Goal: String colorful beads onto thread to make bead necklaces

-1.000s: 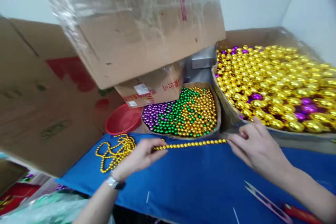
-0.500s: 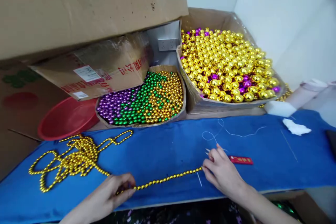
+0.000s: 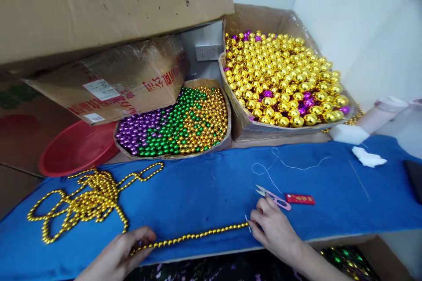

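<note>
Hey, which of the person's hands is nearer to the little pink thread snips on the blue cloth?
Right. The right hand lies just below the pink thread snips, pinching the gold bead strand at its end. The left hand grips that strand far off to the left.

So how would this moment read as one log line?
left hand: pinching gold bead strand | right hand: holding strand end | snips: beside right hand
</note>
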Demonstrator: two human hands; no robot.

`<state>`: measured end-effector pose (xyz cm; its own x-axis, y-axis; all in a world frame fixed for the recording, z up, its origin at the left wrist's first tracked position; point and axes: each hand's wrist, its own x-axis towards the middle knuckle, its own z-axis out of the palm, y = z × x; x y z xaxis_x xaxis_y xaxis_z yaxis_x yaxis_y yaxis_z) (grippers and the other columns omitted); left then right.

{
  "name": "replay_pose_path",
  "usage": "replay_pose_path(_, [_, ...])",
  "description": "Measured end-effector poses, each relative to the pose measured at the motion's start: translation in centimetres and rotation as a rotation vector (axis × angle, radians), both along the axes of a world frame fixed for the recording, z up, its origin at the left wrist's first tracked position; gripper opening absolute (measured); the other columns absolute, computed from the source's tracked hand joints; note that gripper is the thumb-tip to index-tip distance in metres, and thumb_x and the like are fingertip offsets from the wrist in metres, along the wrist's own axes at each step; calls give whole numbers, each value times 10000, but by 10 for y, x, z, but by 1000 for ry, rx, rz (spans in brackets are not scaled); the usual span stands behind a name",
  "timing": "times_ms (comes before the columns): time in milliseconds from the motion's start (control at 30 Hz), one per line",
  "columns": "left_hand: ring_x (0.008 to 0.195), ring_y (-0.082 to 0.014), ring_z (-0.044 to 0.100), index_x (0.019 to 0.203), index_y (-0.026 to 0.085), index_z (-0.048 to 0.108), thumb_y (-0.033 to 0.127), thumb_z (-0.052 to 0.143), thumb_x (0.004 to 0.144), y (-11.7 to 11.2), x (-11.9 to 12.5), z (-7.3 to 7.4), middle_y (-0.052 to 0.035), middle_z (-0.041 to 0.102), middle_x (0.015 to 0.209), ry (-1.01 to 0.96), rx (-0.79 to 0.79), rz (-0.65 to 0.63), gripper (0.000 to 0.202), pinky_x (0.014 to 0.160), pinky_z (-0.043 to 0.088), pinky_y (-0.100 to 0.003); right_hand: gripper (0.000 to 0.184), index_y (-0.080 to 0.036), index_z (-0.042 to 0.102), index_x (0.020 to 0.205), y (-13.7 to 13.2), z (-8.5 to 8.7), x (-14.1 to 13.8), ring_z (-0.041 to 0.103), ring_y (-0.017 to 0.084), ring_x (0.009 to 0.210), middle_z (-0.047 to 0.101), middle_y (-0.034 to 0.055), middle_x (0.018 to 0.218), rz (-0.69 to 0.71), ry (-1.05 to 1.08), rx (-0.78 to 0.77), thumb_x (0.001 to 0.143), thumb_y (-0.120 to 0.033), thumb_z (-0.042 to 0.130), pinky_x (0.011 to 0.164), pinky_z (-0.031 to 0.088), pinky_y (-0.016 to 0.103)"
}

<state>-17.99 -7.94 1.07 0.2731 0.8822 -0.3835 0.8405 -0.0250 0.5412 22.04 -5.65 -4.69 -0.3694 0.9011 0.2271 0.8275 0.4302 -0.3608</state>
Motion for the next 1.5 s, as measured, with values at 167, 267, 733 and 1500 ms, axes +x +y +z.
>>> replay_pose_path(167, [817, -197, 628, 948, 255, 607, 433, 480, 874, 1, -6, 1, 5, 686, 903, 4, -7, -40, 231, 737, 477, -241, 147, -215, 612, 647, 2, -5, 2, 507, 184, 806, 519, 20, 762, -2, -36, -8, 779, -158, 580, 755, 428, 303])
replay_pose_path(267, [774, -188, 613, 915, 223, 585, 406, 443, 896, 0, -5, 7, -3, 665, 852, -14, -12, -9, 233, 703, 466, -249, 179, -212, 601, 647, 1, -7, 4, 508, 187, 796, 514, 25, 761, 30, -36, -13, 805, -149, 548, 745, 426, 308])
replay_pose_path(733, [718, -158, 556, 854, 198, 571, 279, 474, 865, -9, -16, 9, -7, 613, 820, 26, 70, 55, 127, 660, 430, -250, 165, -230, 624, 791, -3, -28, 16, 542, 219, 786, 510, 44, 800, 182, -74, -7, 883, -278, 495, 724, 460, 384])
replay_pose_path(1500, [766, -194, 606, 859, 222, 611, 365, 471, 850, 5, -26, -6, -22, 675, 822, 2, 22, 51, 200, 698, 473, -265, 166, -218, 605, 666, 1, -6, 2, 515, 183, 804, 513, 20, 769, 58, -82, -2, 815, -167, 553, 763, 433, 311])
